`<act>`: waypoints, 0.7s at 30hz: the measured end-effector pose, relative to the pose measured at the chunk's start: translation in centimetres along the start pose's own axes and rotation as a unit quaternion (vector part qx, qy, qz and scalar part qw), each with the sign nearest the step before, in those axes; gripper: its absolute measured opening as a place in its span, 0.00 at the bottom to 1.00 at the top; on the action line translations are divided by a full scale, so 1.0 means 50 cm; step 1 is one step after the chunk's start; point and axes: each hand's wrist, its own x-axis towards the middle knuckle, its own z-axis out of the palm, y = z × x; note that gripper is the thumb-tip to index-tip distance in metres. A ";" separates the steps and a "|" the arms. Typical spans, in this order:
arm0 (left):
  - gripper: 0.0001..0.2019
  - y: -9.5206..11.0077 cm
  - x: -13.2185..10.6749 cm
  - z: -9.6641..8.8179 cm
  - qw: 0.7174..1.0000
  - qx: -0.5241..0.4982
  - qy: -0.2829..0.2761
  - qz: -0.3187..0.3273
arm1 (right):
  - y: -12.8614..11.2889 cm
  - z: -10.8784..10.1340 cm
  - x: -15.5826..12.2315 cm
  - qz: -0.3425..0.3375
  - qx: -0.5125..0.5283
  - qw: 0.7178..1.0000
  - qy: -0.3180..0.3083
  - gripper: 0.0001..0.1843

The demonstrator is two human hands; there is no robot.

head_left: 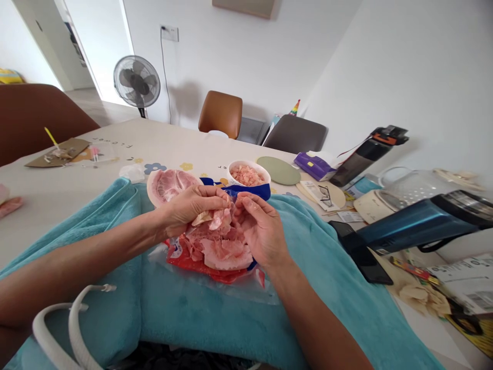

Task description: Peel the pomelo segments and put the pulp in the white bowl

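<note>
My left hand (196, 208) pinches a piece of pink pomelo flesh (220, 220) with pale membrane hanging from it. Close against it, my right hand (260, 223) has thumb and fingers pressed together at the same piece. Below both hands lie torn pink pomelo peel and membranes (227, 253) on a red and blue plastic bag (204, 270). A hollow half of thick pomelo peel (171, 186) rests behind my left hand. Beyond my right hand stands a white bowl (231, 177) filled with loose pink pulp (247, 176). My fingertips partly hide the held piece.
A teal blanket (308, 267) covers the near table edge. At right are a blue thermos (416, 218), black phone (362, 252), dark bottle (365, 154), purple tissue pack (314, 165) and green oval mat (278, 170). White tubes (79, 329) lie at lower left.
</note>
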 end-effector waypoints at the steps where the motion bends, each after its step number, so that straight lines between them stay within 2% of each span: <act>1: 0.03 0.000 0.000 0.000 1.000 0.005 -0.001 -0.001 | -0.004 -0.002 0.001 -0.007 -0.007 1.000 -0.003 0.06; 3: 0.03 0.002 0.001 0.001 1.000 0.018 0.002 -0.002 | -0.019 -0.005 0.001 -0.041 -0.029 0.999 -0.010 0.05; 6: 0.04 0.004 0.001 0.003 0.999 0.032 0.015 -0.016 | -0.062 -0.013 0.007 -0.150 -0.086 0.985 0.005 0.04; 8: 0.05 0.004 0.002 0.004 0.998 0.043 0.020 -0.032 | -0.099 -0.023 0.025 -0.238 -0.148 0.959 0.036 0.03; 10: 0.06 0.003 0.002 0.002 0.998 0.053 0.016 -0.044 | -0.133 -0.038 0.058 -0.316 -0.237 0.916 0.074 0.03; 11: 0.06 0.003 0.003 0.002 0.997 0.055 0.012 -0.046 | -0.147 -0.046 0.081 -0.333 -0.284 0.895 0.083 0.04; 13: 0.07 0.002 0.003 0.000 0.997 0.056 0.003 -0.046 | -0.163 -0.062 0.134 -0.318 -0.362 0.873 0.074 0.06; 17: 0.07 -0.001 0.006 -0.004 0.997 0.057 -0.012 -0.045 | -0.157 -0.081 0.243 -0.212 -0.517 0.828 0.041 0.05; 21: 0.06 -0.005 0.007 -0.009 0.997 0.057 -0.026 -0.045 | -0.120 -0.078 0.314 -0.135 -0.551 0.823 -0.010 0.09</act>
